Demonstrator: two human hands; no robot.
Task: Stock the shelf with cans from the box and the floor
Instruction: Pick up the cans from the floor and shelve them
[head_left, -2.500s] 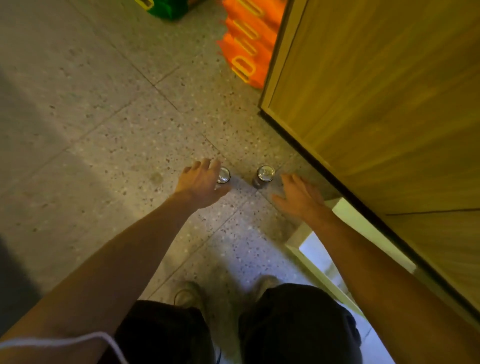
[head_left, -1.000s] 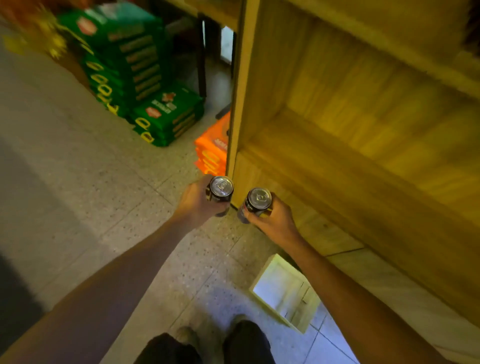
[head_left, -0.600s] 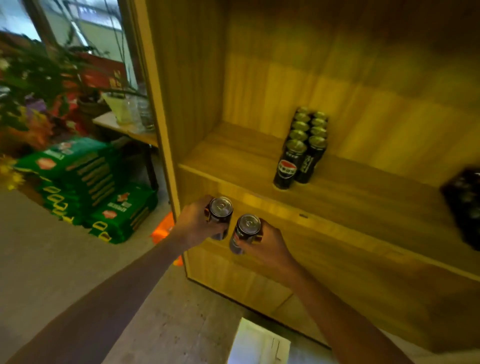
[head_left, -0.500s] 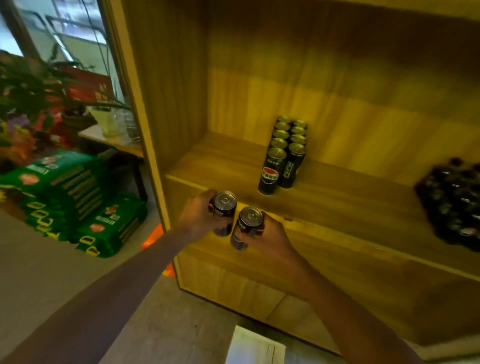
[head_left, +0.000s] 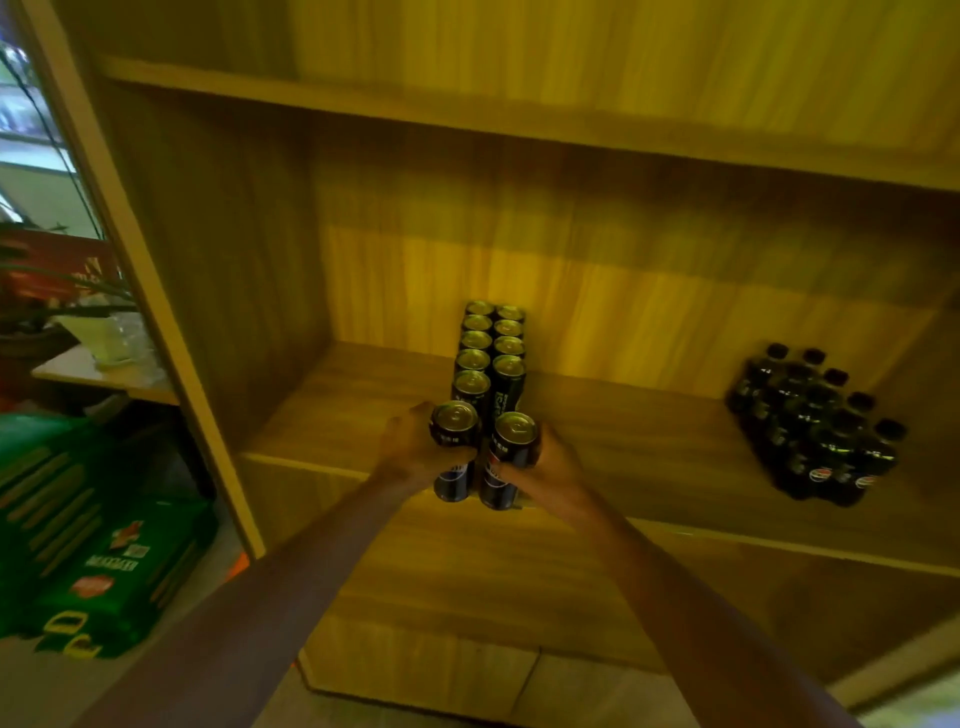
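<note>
My left hand (head_left: 410, 451) grips a dark cola can (head_left: 455, 451) and my right hand (head_left: 545, 470) grips a second dark can (head_left: 510, 461). Both cans are upright, side by side, at the front end of two rows of like cans (head_left: 491, 347) that run back along the wooden shelf (head_left: 343, 415). Whether the two held cans rest on the shelf board or hover just above it, I cannot tell. The box and the floor cans are out of view.
A shrink-wrapped pack of dark bottles (head_left: 815, 426) sits on the same shelf at the right. The shelf's side panel (head_left: 156, 322) stands at the left. Beyond it are green stacked packs (head_left: 98, 566) on the floor and a small table with a plant (head_left: 98, 358).
Both hands picked the two cans off the floor, rose with them, and have brought them up to the front of the can rows on the shelf.
</note>
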